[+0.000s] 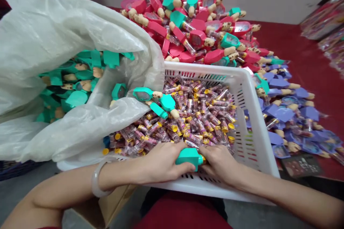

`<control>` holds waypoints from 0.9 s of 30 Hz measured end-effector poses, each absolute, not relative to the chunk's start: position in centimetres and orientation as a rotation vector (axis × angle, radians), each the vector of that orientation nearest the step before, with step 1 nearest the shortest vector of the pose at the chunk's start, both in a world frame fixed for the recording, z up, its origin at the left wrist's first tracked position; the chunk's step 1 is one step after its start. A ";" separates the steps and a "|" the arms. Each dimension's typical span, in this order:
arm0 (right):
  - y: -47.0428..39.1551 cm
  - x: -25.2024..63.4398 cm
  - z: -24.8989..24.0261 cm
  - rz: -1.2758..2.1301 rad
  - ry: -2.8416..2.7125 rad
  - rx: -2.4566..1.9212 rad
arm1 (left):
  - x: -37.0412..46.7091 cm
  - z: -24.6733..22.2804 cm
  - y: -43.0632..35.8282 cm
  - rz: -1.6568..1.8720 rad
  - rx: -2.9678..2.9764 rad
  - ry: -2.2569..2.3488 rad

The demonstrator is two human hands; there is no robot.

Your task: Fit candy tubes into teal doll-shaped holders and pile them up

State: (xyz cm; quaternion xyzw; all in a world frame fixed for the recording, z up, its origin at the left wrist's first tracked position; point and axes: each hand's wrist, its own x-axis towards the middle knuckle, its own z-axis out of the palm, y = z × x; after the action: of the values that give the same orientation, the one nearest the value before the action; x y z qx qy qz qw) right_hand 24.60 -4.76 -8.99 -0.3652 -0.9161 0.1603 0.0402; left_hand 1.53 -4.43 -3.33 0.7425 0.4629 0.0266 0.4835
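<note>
Over the near rim of a white plastic basket [258, 132], my left hand [163, 161] is closed around a teal plastic toy [186, 158], its neck pointing right. My right hand [220, 162] pinches at that neck. Between its fingers a bit of yellow shows, apparently a small yellow-capped tube, mostly hidden. Many clear tubes [193, 114] with yellow caps and purplish labels fill the basket below. Several teal toys with beige, animal-like ends [168, 102] lie on top of the tubes, beside the mouth of a white sack.
The white woven sack [80, 18] at left gapes open, holding more teal toys [76, 98]. Behind the basket rises a heap of red and teal toys [199, 25]; purple ones [282, 114] lie at right on a red surface [279, 46]. A cardboard box [115, 204] stands below.
</note>
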 end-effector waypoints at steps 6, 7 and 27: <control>-4.5 24.4 -7.6 0.128 -2.759 -1.002 | 2.0 -4.5 -4.1 0.086 1.330 0.989; -4.6 24.4 -7.4 0.087 -2.770 -0.983 | 2.0 -4.6 -4.0 0.022 1.205 0.952; -2.8 24.3 -6.4 0.769 -2.896 -1.384 | 1.7 -6.1 -2.5 -0.008 2.059 0.950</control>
State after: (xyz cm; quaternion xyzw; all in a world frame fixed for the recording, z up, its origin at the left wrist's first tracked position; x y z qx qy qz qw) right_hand 24.34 -2.84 -6.43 -0.4180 -0.8747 0.2322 -0.0796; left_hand 1.66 -2.47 -6.05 0.8228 0.3796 -0.0033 0.4230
